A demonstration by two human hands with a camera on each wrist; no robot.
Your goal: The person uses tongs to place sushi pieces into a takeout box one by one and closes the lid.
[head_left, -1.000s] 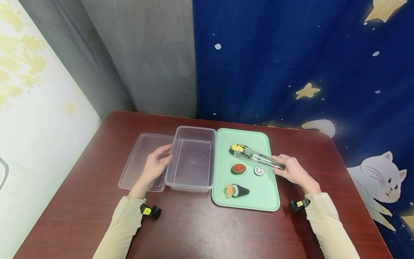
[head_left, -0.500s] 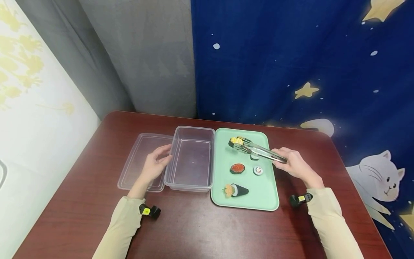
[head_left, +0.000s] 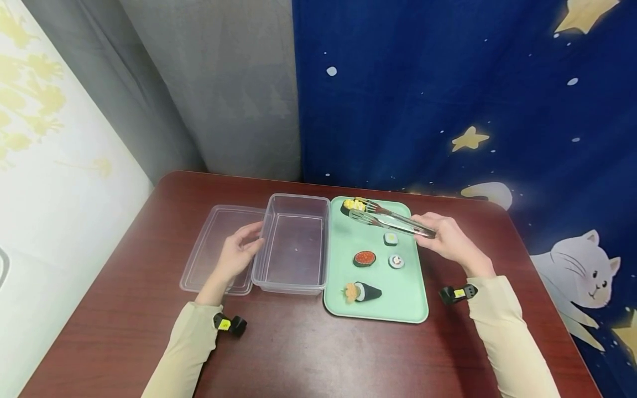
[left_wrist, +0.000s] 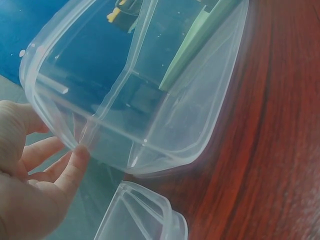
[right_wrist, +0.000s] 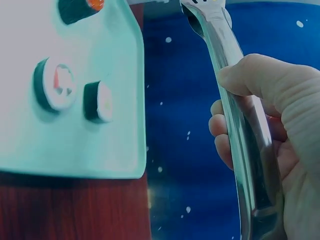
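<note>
Though tong-gripped, egg sushi (head_left: 354, 205) half hidden

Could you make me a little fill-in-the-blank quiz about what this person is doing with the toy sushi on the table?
1. The right hand grips a pair of metal ____ that pinch the yellow sushi piece.
2. The other sushi pieces lie on a light ____ tray.
3. The left hand touches the side of a clear plastic ____, which holds nothing.
4. The flat clear lid lies on the ____ side of that box, seen from the person.

Missing words: tongs; green; box; left
</note>
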